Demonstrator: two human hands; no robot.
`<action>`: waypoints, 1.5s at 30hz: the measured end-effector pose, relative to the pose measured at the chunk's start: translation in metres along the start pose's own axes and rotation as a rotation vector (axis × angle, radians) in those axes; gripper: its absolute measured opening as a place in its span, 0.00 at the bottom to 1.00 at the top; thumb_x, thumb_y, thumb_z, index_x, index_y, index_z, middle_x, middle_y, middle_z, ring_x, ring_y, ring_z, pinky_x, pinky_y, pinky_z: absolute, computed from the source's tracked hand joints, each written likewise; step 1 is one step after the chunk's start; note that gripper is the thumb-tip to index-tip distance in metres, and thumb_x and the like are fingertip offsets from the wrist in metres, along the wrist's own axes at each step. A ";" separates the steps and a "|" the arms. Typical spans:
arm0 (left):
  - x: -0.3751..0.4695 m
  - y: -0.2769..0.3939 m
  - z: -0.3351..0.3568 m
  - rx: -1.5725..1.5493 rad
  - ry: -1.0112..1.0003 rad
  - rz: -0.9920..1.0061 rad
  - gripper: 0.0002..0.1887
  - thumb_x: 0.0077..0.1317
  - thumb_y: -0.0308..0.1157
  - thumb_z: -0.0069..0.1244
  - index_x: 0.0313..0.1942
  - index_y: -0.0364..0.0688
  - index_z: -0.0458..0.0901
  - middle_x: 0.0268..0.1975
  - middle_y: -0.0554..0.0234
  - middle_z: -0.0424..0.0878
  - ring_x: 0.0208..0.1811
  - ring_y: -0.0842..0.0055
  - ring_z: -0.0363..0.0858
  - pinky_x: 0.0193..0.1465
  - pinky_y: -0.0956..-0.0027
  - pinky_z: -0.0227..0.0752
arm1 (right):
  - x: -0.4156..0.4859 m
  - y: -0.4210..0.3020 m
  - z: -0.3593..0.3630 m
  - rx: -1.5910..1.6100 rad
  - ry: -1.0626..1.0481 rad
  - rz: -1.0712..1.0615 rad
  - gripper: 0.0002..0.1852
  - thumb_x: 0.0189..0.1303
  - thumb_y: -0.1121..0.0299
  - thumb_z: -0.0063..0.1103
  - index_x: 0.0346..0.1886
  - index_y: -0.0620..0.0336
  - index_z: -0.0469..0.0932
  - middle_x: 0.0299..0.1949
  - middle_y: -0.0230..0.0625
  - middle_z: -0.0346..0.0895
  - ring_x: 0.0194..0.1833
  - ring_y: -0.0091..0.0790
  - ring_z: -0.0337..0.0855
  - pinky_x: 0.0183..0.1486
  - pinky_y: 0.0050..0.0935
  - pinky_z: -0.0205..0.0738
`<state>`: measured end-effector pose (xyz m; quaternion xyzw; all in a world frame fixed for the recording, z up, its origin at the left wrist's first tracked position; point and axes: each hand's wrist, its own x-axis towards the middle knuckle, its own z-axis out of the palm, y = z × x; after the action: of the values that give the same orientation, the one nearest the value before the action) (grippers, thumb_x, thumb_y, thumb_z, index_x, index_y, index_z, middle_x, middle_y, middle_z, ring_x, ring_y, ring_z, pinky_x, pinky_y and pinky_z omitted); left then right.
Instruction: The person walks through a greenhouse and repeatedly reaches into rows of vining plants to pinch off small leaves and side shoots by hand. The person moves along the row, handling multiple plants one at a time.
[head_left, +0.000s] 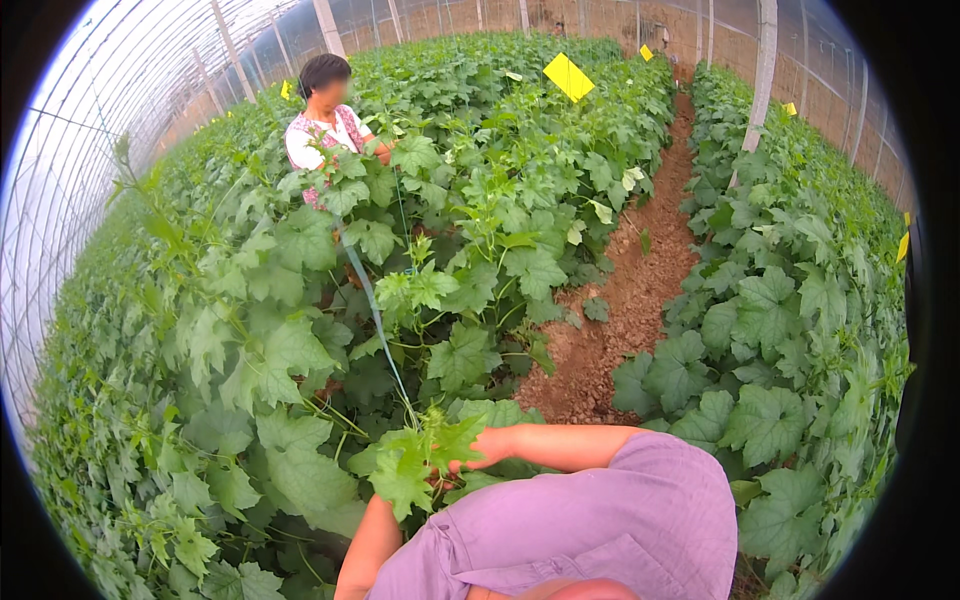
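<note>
My right hand reaches in from the right, at the top of a leafy climbing vine. Leaves cover most of its fingers. Close beside it, my left hand is largely behind the same foliage, with only bits of fingers showing. Whether either hand grips the stem cannot be made out. A pale blue-green twine runs slantwise from the upper left down to the vine tip by my hands. Broad lobed leaves crowd around my left forearm.
Another person stands among the plants at upper left, hands in the foliage. A bare soil path runs between rows. Concrete posts and yellow cards rise above the plants. The greenhouse's ribbed film wall curves along the left.
</note>
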<state>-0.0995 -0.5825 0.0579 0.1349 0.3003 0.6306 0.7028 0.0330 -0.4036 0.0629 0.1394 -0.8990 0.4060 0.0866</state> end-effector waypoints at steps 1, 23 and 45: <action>0.001 -0.005 -0.016 -0.009 -0.019 -0.019 0.22 0.63 0.33 0.49 0.57 0.38 0.69 0.47 0.53 0.78 0.44 0.64 0.80 0.50 0.57 0.76 | 0.010 -0.021 -0.016 -0.036 -0.138 0.141 0.16 0.54 0.59 0.60 0.40 0.59 0.75 0.41 0.45 0.76 0.33 0.49 0.76 0.34 0.39 0.70; 0.005 -0.006 0.000 0.350 0.042 0.123 0.21 0.60 0.33 0.56 0.52 0.38 0.74 0.48 0.62 0.81 0.47 0.76 0.76 0.48 0.73 0.66 | 0.020 -0.046 -0.055 -0.313 -0.095 -0.066 0.10 0.46 0.67 0.60 0.34 0.53 0.74 0.33 0.36 0.73 0.36 0.44 0.77 0.35 0.40 0.72; 0.022 0.017 0.023 0.897 0.311 0.249 0.16 0.65 0.36 0.50 0.51 0.41 0.77 0.47 0.63 0.81 0.47 0.72 0.76 0.49 0.66 0.69 | 0.006 -0.036 -0.047 0.305 0.409 0.151 0.06 0.59 0.73 0.51 0.39 0.62 0.73 0.34 0.31 0.73 0.38 0.26 0.73 0.44 0.26 0.68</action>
<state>-0.0990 -0.5541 0.0794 0.3636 0.6252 0.5309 0.4416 0.0409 -0.3919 0.1208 -0.0017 -0.7991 0.5620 0.2137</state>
